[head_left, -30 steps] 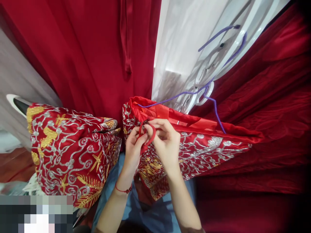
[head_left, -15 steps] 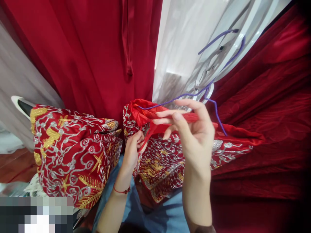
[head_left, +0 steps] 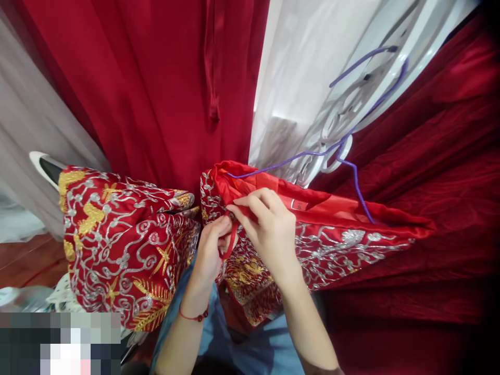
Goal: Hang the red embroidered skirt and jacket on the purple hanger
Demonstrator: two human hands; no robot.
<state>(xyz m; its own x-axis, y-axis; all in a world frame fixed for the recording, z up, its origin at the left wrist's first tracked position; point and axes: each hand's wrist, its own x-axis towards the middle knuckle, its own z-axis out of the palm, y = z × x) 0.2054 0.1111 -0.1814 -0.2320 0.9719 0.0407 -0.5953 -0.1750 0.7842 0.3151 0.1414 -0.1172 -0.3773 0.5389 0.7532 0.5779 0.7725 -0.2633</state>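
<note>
My left hand point(head_left: 213, 247) is below the left end of the purple hanger point(head_left: 339, 150), its fingers curled in and the thumb pressed down on a thin red ribbon point(head_left: 233, 242), which loops out beside the knuckles. My right hand point(head_left: 267, 229) is just under the hanger's left arm, half closed, thumb and forefinger reaching together to the ribbon's upper end; I can't tell whether they pinch it or the cloth edge behind.

The embroidered red garment point(head_left: 336, 250) is at the hanger's lower part, its satin opening spread around both hanger arms and its silver and gold pattern falling below them. Inside the opening, between the hanger's arms, a small label point(head_left: 299, 205) shows an S.

Well to the left of the hanger is a second embroidered piece point(head_left: 125, 245), in the same red, silver and gold. Plain red cloth point(head_left: 156, 83) hangs to the hanger's upper left, white scrolled metalwork point(head_left: 386, 80) stands right by its hook, and darker red drapery point(head_left: 429, 172) fills the space to its right.
</note>
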